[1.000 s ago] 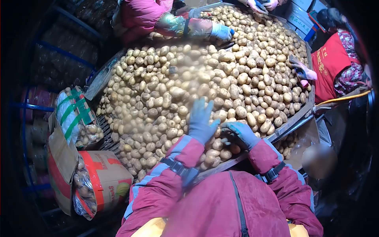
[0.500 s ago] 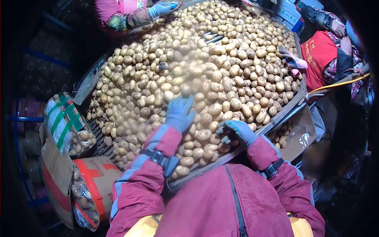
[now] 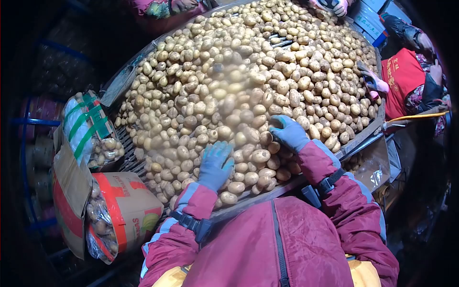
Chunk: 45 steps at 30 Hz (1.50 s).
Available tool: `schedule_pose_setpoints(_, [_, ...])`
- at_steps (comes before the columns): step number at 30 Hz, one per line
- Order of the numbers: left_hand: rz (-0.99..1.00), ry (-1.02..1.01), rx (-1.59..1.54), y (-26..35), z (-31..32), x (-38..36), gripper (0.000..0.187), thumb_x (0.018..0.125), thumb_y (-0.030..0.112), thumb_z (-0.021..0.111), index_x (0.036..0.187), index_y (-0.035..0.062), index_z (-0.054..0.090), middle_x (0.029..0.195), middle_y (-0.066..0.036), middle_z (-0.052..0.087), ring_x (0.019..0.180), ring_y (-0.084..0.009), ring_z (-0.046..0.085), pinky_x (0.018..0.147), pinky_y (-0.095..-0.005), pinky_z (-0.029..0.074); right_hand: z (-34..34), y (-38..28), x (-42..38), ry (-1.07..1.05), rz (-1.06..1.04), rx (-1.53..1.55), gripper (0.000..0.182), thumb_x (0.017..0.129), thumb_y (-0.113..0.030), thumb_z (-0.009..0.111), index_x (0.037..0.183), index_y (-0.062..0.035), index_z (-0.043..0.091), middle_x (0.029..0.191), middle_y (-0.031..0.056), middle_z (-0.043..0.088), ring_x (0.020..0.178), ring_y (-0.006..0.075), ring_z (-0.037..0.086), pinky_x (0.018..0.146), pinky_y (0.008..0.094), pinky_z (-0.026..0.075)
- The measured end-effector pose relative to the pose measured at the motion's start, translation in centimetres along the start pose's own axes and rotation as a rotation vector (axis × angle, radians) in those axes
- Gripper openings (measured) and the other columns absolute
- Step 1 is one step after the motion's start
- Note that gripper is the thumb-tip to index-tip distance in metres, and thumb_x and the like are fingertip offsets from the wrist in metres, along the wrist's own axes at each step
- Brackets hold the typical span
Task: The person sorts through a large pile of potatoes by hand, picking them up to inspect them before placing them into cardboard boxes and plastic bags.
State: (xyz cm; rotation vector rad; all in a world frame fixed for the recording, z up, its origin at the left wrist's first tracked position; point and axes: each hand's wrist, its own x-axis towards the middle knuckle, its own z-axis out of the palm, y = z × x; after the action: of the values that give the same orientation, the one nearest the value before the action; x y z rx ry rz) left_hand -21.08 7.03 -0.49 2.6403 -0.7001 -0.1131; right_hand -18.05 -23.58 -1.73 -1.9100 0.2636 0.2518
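A broad heap of potatoes [image 3: 191,119] covers the slatted table in front of me. My left hand [image 3: 215,165], in a blue-grey glove, lies on the near part of the heap. Its fingers are stretched out over the potatoes, touching them, with nothing held that I can see. Further right and a little farther away, my right hand [image 3: 290,133] rests among the potatoes, its gloved fingers curved and thumb apart. No potato shows in its grip, though the underside of the palm is hidden. A blurred patch dulls the middle of the view.
Left stand a banana carton [image 3: 129,205] with bagged potatoes and a box with green tape [image 3: 88,124]. A co-worker in a red apron [image 3: 404,81] reaches a gloved hand [image 3: 374,82] to the right edge. Other co-workers' sleeves and hands [image 3: 338,7] show along the far side.
My left hand has drawn back toward me across the heap. My right hand has reached forward from the near edge. The view has shifted slightly, and the far-left co-worker's gloved hand has left the picture.
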Motion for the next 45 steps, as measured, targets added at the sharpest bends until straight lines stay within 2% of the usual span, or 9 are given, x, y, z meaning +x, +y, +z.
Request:
schedule_pose_setpoints(2, [-0.027,0.045,-0.123,-0.6,-0.4,0.2,0.048,0.089,0.015,0.069,0.136,0.0093,0.06,0.136,-0.016,0.06,0.127,-0.035,0.054,0.112,-0.0442,0.041,0.1,-0.9,0.1,-0.005,0.015,-0.268,0.046,0.08,-0.032,0.067,0.12,-0.0098,0.068,0.12,0.0162,0.067,0.111,0.0338,0.065,0.096,0.0406,0.051])
schedule_pose_setpoints(16, [-0.197,0.186,-0.277,-5.6,-2.5,8.0,0.038,0.093,0.017,0.064,0.129,0.0031,0.063,0.129,-0.021,0.063,0.123,-0.0355,0.059,0.108,-0.0417,0.044,-1.2,-1.7,1.3,-0.203,0.063,-0.573,0.054,0.077,-0.049,0.068,0.119,-0.0147,0.069,0.122,0.0159,0.065,0.115,0.0372,0.063,0.099,0.0464,0.05])
schedule_pose_setpoints(20, [-0.172,0.263,-0.308,-7.8,-2.1,12.6,0.036,0.092,0.012,0.065,0.126,0.0005,0.064,0.125,-0.021,0.065,0.116,-0.0325,0.063,0.104,-0.0392,0.048,-3.0,-1.3,-0.3,-0.339,0.303,0.062,0.043,0.089,-0.032,0.072,0.12,-0.003,0.066,0.105,0.0089,0.07,0.101,0.0222,0.067,0.086,0.034,0.055])
schedule_pose_setpoints(23, [-0.161,0.244,-0.433,-5.4,-2.2,15.9,0.036,0.093,0.012,0.065,0.126,0.0,0.064,0.124,-0.021,0.065,0.114,-0.0317,0.063,0.101,-0.0375,0.049,-5.6,-2.3,-2.2,-0.321,0.521,0.534,0.046,0.09,-0.03,0.071,0.13,-0.0076,0.063,0.114,0.0086,0.069,0.104,0.0231,0.068,0.086,0.035,0.055])
schedule_pose_setpoints(25, [-0.163,0.201,-0.561,-2.3,-1.8,17.3,0.036,0.094,0.014,0.065,0.129,0.0029,0.065,0.129,-0.016,0.065,0.119,-0.0266,0.061,0.104,-0.0357,0.047,-5.7,-0.7,-3.6,-0.249,0.454,0.828,0.039,0.096,-0.038,0.065,0.118,-0.0062,0.069,0.097,0.0062,0.071,0.084,0.0186,0.067,0.064,0.0277,0.052])
schedule_pose_setpoints(29, [-0.084,0.107,-0.55,2.4,1.6,19.0,0.039,0.094,0.019,0.067,0.13,0.0044,0.065,0.126,-0.015,0.067,0.114,-0.0268,0.065,0.101,-0.0345,0.049,-6.4,-1.3,-7.4,-0.108,0.63,1.243,0.047,0.102,-0.037,0.053,0.125,0.0028,0.062,0.113,0.0161,0.071,0.095,0.029,0.068,0.077,0.041,0.056])
schedule_pose_setpoints(32, [-0.052,0.095,-0.492,6.0,2.9,19.6,0.038,0.095,0.023,0.066,0.13,0.0102,0.065,0.125,-0.015,0.066,0.114,-0.0299,0.064,0.099,-0.0376,0.05,-6.7,5.5,-8.5,-0.441,0.479,1.171,0.06,0.102,-0.052,0.049,0.136,-0.0028,0.055,0.119,0.0128,0.07,0.085,0.0206,0.068,0.074,0.0322,0.056])
schedule_pose_setpoints(38, [-0.015,0.117,-0.176,7.0,6.2,21.8,0.038,0.089,0.025,0.069,0.126,0.0149,0.066,0.118,-0.013,0.066,0.109,-0.031,0.064,0.095,-0.0396,0.051,-6.8,2.2,-10.9,-0.285,0.575,1.078,0.047,0.098,-0.044,0.059,0.117,-0.0021,0.07,0.096,0.0087,0.07,0.081,0.0163,0.065,0.075,0.0276,0.055])
schedule_pose_setpoints(45, [-0.475,-0.117,-1.112,5.8,4.7,22.4,0.019,0.093,0.01,0.068,0.111,0.0049,0.071,0.093,-0.004,0.07,0.069,-0.0096,0.061,0.059,-0.0257,0.052,-6.9,4.0,-10.9,-0.251,0.332,0.867,0.039,0.104,-0.024,0.047,0.127,0.0021,0.064,0.084,0.0114,0.069,0.075,0.0207,0.067,0.072,0.0305,0.056])
